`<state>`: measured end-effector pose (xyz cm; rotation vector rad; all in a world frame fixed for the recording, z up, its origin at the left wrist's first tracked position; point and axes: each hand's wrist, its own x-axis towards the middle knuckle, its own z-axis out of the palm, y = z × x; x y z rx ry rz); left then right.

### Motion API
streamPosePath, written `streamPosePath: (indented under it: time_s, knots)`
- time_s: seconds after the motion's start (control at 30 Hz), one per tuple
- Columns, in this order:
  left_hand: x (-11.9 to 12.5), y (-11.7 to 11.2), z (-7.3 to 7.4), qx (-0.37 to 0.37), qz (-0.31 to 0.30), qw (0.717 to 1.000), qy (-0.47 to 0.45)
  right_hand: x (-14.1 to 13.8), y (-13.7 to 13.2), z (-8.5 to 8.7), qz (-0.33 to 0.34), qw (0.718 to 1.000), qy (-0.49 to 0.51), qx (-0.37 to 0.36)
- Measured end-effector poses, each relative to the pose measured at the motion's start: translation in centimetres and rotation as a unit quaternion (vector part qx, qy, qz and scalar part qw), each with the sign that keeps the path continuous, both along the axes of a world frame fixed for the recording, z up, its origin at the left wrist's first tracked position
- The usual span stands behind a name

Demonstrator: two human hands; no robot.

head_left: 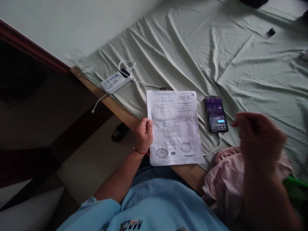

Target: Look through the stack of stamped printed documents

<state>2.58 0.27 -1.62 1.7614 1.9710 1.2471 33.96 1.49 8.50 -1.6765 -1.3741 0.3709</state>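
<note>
My left hand (143,134) is closed on the left edge of a printed paper sheet (175,126) with two round stamps near its bottom. The sheet lies over the edge of a bed covered in a pale green sheet (197,48). A smartphone (216,114) with its screen lit lies just right of the paper, a white cable plugged into its lower end. My right hand (258,136) hovers to the right of the phone, blurred by motion, so its fingers are unclear.
A white power bank (115,81) with a looped white cable lies at the bed's near-left corner. A crumpled pink cloth (226,179) is by my right arm. A dark sandal (119,132) is on the floor below. A small black item (271,31) lies far right.
</note>
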Motion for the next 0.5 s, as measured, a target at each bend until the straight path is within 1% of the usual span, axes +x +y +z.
streamPosePath:
  time_s: [0.07,0.1,0.13,0.17,0.2,0.23,0.27,0.3,0.37,0.43,0.5]
  knots:
    - [0.0,0.0,-0.1,-0.001,0.0,1.0,0.001,1.4,-0.4,1.4,-0.036,0.994,0.102,-0.014]
    - [0.0,0.0,-0.1,-0.001,-0.002,1.0,0.002,2.2,-0.5,1.7,-0.039,0.988,0.146,-0.034]
    - [0.0,0.0,-0.1,0.0,-0.005,1.0,0.004,3.0,-0.6,1.6,-0.032,0.982,0.176,-0.069]
    - [0.0,0.1,-0.1,0.0,-0.006,1.0,0.006,3.8,-0.6,1.2,-0.018,0.976,0.184,-0.115]
    - [0.0,0.1,-0.2,-0.002,-0.006,1.0,0.009,4.6,-0.5,0.6,-0.001,0.972,0.168,-0.165]
    - [0.0,0.1,-0.2,-0.004,-0.005,1.0,0.011,5.3,-0.4,-0.2,0.009,0.971,0.12,-0.206]
    - [0.0,0.1,-0.2,-0.006,-0.004,1.0,0.012,5.9,-0.3,-1.1,0.015,0.974,0.042,-0.223]
    - [0.0,0.1,-0.2,-0.007,-0.005,1.0,0.012,6.4,-0.2,-2.0,0.011,0.978,-0.052,-0.201]
    - [0.1,0.1,-0.1,-0.006,-0.007,1.0,0.008,6.9,0.0,-3.9,0.014,0.973,-0.206,-0.103]
    - [0.1,0.1,-0.1,-0.003,-0.008,1.0,0.002,6.7,0.1,-5.6,0.036,0.956,-0.291,-0.015]
    - [0.1,0.1,-0.1,-0.002,-0.006,1.0,0.002,6.2,0.1,-6.8,0.059,0.941,-0.331,0.028]
